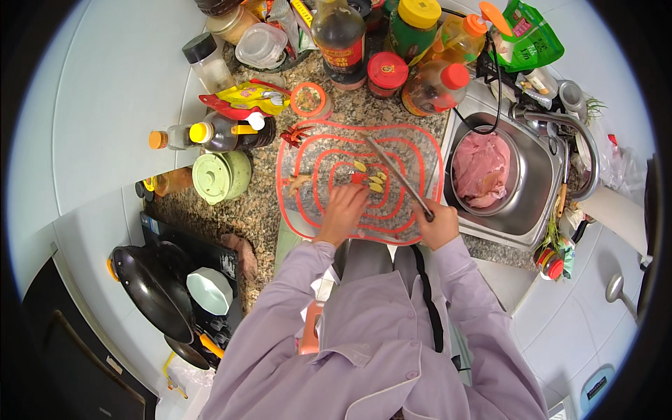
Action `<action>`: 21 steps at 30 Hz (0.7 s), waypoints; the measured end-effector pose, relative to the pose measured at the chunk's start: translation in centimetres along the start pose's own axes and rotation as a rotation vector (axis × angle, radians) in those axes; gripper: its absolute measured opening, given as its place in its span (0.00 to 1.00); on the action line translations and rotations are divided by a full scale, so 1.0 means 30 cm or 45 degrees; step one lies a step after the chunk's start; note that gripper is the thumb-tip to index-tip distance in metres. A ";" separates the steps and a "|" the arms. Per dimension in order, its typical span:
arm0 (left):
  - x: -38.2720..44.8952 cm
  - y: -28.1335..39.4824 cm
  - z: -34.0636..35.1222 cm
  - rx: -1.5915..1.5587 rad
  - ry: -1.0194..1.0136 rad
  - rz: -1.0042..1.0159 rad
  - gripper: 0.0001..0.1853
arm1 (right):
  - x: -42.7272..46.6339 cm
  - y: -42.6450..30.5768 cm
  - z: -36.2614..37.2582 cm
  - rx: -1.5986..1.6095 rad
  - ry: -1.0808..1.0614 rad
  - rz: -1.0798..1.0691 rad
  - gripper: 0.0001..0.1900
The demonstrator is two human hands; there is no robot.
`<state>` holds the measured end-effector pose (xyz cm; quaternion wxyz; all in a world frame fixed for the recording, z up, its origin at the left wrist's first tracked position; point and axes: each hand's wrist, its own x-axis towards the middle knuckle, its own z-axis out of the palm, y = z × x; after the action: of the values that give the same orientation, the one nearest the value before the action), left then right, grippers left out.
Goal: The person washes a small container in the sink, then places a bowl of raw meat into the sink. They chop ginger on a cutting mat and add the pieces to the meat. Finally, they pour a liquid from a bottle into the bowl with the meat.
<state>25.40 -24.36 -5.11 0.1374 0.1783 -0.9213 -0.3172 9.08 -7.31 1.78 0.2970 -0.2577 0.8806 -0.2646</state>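
My right hand (440,224) is closed on the handle of a kitchen knife (396,174), seen nearly edge-on above a clear cutting mat (388,223) with red rings. Several pale yellow pieces, apparently garlic cloves (376,187), lie mid-mat, left of the blade. Just below them, my left hand (344,207) rests with bent fingers at the mat; whether anything is under the fingertips is hidden. A piece of ginger (299,184) lies at the mat's left side. Dried red chillies (295,136) sit at its upper left corner.
At the right, a metal bowl of raw meat (482,168) stands in the steel sink (535,205). Sauce bottles (338,47) and jars line the counter's back. A green lidded pot (220,177) stands left. Beyond it, a black wok (155,291) and a pale bowl (210,291) are at the stove.
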 end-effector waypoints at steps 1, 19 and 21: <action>0.007 0.021 0.032 -0.012 -0.016 -0.029 0.13 | -0.010 0.004 -0.018 0.010 -0.002 0.015 0.12; 0.131 -0.052 0.031 0.101 -0.075 0.357 0.14 | -0.197 0.115 -0.084 0.065 0.042 0.082 0.12; 0.128 -0.055 0.027 0.124 -0.116 0.389 0.15 | -0.202 0.130 -0.076 0.073 0.065 0.071 0.13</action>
<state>22.04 -26.73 -6.24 0.1334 0.0279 -0.9572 -0.2552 10.61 -0.06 3.26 0.2891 -0.2176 0.8867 -0.2879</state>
